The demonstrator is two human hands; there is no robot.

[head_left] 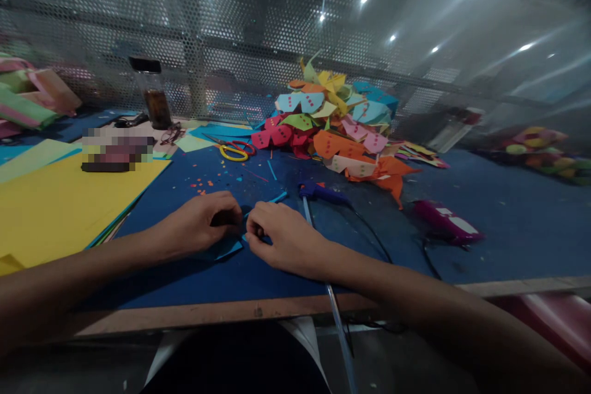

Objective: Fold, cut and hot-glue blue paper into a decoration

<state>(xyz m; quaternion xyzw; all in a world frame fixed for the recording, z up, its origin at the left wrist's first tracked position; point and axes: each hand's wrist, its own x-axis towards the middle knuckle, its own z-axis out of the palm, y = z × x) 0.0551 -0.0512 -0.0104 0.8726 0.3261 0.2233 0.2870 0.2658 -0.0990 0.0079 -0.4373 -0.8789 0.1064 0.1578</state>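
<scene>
Blue paper (231, 250) under L hand (205, 225), nr R hand (287, 239), both curled; grip unclear.

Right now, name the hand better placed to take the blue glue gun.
Probably the right hand: the glue gun lies just beyond it, while the left hand is farther away.

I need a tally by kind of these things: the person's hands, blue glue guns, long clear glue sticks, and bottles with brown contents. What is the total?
Hands: 2, left hand and right hand
Blue glue gun: 1
Glue stick: 1
Bottle: 1
Total: 5
</scene>
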